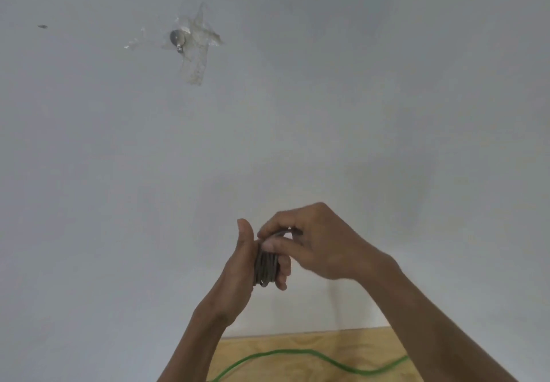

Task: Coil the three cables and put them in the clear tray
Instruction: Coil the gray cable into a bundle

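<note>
A: Head view — what do the hands have?

B: The left hand [242, 265] is raised in front of a pale wall [327, 98], thumb up, with a grey cable [265, 267] wound in a tight bundle around its fingers. Those fingers are curled over the coil, gripping it.

A: And the right?

B: The right hand [315, 241] is just beside it, touching the top of the coil. Its thumb and fingertips are pinched on a strand of the same grey cable where it arcs over the bundle.

A: Any other cables?

B: A green cable [297, 361] lies loose in a wavy line on the wooden table [327, 343] at the bottom edge, well below the hands and partly hidden behind the forearms.

A: What's on the wall?

B: A small round metal fitting [177, 37] under crossed strips of clear tape [196, 63], upper left, and a small dark mark [42, 26] further left.
</note>
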`<state>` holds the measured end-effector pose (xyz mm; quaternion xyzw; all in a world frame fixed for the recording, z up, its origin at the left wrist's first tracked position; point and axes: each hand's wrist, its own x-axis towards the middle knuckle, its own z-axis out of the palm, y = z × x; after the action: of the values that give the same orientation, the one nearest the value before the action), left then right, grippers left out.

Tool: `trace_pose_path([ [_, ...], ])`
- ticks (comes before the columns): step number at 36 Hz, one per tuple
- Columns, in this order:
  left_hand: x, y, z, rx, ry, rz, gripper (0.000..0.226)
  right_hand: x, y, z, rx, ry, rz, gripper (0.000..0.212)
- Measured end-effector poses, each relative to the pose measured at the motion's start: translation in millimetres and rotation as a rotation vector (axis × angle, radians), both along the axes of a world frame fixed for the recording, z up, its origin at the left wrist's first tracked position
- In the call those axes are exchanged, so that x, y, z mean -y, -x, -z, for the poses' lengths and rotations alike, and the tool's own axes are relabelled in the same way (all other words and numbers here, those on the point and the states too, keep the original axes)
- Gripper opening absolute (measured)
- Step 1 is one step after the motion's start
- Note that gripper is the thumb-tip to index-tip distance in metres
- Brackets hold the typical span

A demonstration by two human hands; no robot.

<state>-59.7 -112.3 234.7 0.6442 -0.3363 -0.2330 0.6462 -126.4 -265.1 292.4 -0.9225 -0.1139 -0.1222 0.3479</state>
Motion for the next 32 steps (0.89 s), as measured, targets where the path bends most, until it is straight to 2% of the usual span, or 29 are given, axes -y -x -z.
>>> trace_pose_path([
  [2,0.1,2.7,-2.9,-0.06,0.041,0.003,0.094,3.3,-4.4,4.0,-0.009,-0.193,-0.053,0.005],
  [5,-0.1,4.2,-6.1,-0.078,0.061,0.01,0.096,-1.5,-7.6,15.9,0.063,-0.269,-0.052,0.008],
  [8,-0.9,6.2,-10.7,-0.134,0.097,0.003,0.096,-7.1,-9.3,26.7,0.088,-0.436,-0.072,0.009],
  [12,-4.9,5.0,-16.8,-0.145,0.087,0.021,0.102,-10.3,-9.6,33.7,-0.048,-0.605,-0.18,0.01],
  [16,-4.7,6.5,-19.6,-0.11,0.076,-0.069,0.098,-15.1,-8.8,35.6,-0.032,-0.6,-0.16,0.013],
  [21,6.5,9.9,-20.6,-0.15,0.15,-0.27,0.081,-23.4,-8.7,33.0,0.028,-0.524,-0.086,0.014],
  [25,11.4,10.9,-20.9,-0.169,0.196,-0.344,0.076,-25.1,-10.7,29.7,0.03,-0.509,-0.066,0.014],
  [28,11.4,8.1,-20.5,-0.197,0.233,-0.32,0.074,-23.7,-11.1,26.6,0.024,-0.506,-0.071,0.014],
  [32,5.1,1.7,-20.6,-0.215,0.227,-0.167,0.074,-19.5,-9.8,25.9,0.015,-0.526,-0.107,0.01],
])
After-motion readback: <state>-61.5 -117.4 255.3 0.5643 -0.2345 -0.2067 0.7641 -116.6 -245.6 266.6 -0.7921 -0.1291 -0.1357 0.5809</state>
